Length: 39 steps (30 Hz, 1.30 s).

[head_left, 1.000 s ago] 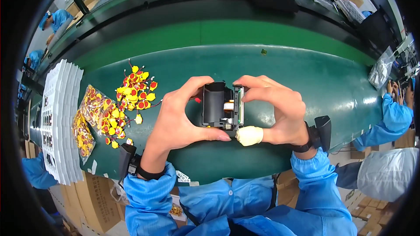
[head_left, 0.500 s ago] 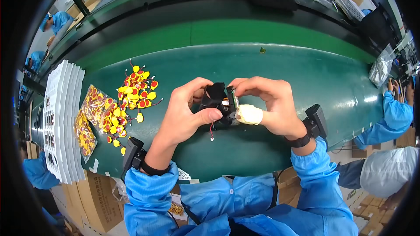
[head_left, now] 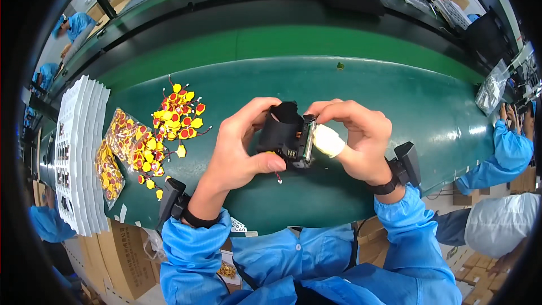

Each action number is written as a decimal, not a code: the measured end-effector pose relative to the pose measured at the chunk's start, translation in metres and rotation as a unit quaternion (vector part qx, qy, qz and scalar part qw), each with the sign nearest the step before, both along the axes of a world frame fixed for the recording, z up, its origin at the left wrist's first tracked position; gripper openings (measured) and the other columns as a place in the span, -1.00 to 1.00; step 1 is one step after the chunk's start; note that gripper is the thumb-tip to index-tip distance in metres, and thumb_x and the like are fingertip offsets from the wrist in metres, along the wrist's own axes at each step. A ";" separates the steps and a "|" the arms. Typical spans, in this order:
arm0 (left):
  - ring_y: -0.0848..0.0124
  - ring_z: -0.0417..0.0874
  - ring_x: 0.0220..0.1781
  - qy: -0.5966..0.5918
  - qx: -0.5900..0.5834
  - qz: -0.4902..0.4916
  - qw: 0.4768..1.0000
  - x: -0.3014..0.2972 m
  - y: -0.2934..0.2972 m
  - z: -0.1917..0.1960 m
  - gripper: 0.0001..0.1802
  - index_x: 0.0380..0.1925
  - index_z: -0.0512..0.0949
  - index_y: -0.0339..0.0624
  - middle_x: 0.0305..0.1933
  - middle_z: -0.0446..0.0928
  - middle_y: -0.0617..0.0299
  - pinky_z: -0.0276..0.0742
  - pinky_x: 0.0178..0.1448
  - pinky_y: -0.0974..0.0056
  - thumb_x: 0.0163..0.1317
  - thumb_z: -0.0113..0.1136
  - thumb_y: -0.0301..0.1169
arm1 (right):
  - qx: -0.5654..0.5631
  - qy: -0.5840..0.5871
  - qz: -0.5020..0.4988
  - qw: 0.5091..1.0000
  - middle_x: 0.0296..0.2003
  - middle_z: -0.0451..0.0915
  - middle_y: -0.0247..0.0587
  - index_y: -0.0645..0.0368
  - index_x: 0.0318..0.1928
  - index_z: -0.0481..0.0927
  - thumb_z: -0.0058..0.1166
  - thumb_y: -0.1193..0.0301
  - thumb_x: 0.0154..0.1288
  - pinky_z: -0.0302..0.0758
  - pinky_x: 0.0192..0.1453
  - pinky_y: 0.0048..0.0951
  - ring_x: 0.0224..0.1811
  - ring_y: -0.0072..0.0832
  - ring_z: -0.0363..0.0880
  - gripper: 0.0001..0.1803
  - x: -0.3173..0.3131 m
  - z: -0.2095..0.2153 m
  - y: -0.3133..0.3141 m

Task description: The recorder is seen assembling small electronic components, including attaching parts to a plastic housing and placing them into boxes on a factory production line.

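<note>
My left hand (head_left: 228,149) is closed round a black plastic housing (head_left: 276,134), its thumb along the near side. At the housing's right side stands a thin part with a green edge like a circuit board (head_left: 308,141). My right hand (head_left: 364,141) pinches that part, fingers at its far end and thumb against its face. A pale yellow finger cover (head_left: 327,140) sits on the right thumb. Below the housing hangs a short dark red wire (head_left: 278,177) with a small white tip. Whether the board is joined to the housing, I cannot tell.
On the green work surface (head_left: 248,203), left, lie loose yellow-and-red wired pieces (head_left: 179,114) and clear bags (head_left: 110,176) of them. Stacked white trays (head_left: 84,158) stand at the left edge. A clear bag (head_left: 492,87) lies far right, near a co-worker's sleeve (head_left: 499,155).
The housing has turned in my hands, showing more of its broad side and the board's green edge. My right hand has shifted slightly right, its thumb tilting.
</note>
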<state>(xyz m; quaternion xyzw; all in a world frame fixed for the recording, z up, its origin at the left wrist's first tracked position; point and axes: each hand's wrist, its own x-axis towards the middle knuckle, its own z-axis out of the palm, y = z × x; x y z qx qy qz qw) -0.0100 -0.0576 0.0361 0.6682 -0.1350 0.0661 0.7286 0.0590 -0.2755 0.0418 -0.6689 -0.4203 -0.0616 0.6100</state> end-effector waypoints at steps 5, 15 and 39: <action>0.36 0.61 0.03 0.014 0.001 -0.029 0.999 0.001 -0.003 0.000 0.00 0.19 0.38 -0.35 0.00 0.57 0.10 0.50 0.16 0.26 -0.16 0.67 -0.03 | -0.014 -0.044 -0.028 0.999 -0.21 0.70 0.02 0.29 -0.19 0.64 0.35 0.44 0.16 0.63 -0.04 -0.33 -0.15 -0.19 0.73 -0.75 -0.006 0.006 0.005; 0.32 0.60 0.10 -0.075 -0.040 0.054 0.995 0.002 -0.006 -0.003 0.13 0.24 0.33 -0.41 0.10 0.53 0.06 0.51 0.19 0.25 -0.29 0.74 -0.09 | 0.057 0.404 0.136 0.903 -0.20 0.67 -0.10 0.35 0.05 0.54 0.09 0.27 0.45 0.67 -0.17 -0.38 -0.19 -0.37 0.71 -0.62 -0.011 0.008 0.008; 0.52 0.58 -0.25 -0.065 0.061 0.088 0.992 -0.008 -0.019 0.000 -0.55 -0.08 0.47 -0.29 -0.23 0.53 0.25 0.49 -0.17 0.43 0.07 0.47 -0.47 | -0.031 -0.118 -0.020 0.992 -0.19 0.67 -0.02 0.38 0.07 0.56 0.43 0.45 0.09 0.62 -0.20 -0.40 -0.27 -0.27 0.69 -0.47 -0.028 -0.015 0.021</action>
